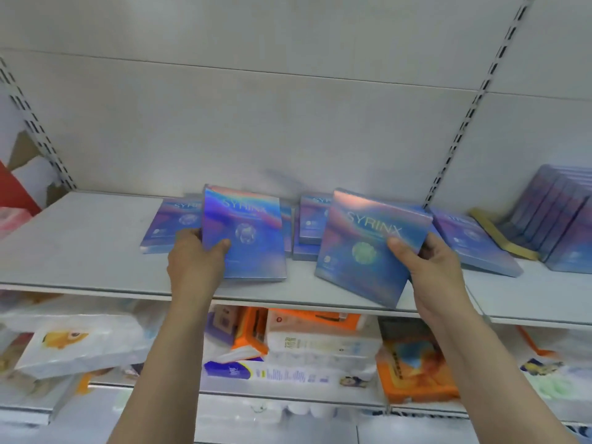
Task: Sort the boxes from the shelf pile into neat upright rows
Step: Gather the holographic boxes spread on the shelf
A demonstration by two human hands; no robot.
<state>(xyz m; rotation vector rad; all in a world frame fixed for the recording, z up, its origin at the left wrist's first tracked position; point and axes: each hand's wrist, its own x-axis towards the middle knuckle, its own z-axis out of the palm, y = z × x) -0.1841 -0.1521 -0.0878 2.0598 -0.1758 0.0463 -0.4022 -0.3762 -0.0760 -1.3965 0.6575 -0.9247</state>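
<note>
White metal store shelving fills your head view, with a pale back panel and slotted uprights running up on both sides. You're looking at the grey shelf at about chest level, and that's where all the shiny blue-purple boxes marked SYRINX are.

Your left hand is gripping one box by its left edge, thumb on the front face and fingers wrapped behind. That box is tipped up, with its bottom edge near the front lip of the shelf. Your right hand is holding a second box by its right edge, thumb pressed on the front, fingers behind. That one's tilted clockwise and its lower corner hangs just past the shelf's front edge.

Behind your two boxes, the pile is still messy: one flat box lying far left, a small stack in the middle between your hands, and another flat box just right of your right hand. Further right, a yellowish flat strip lies on the shelf, and past it an upright row of boxes leans at the right edge of the frame.

Down below, the lower shelf is crammed with tissue packs in white, orange and blue wrapping, pretty blurry.
</note>
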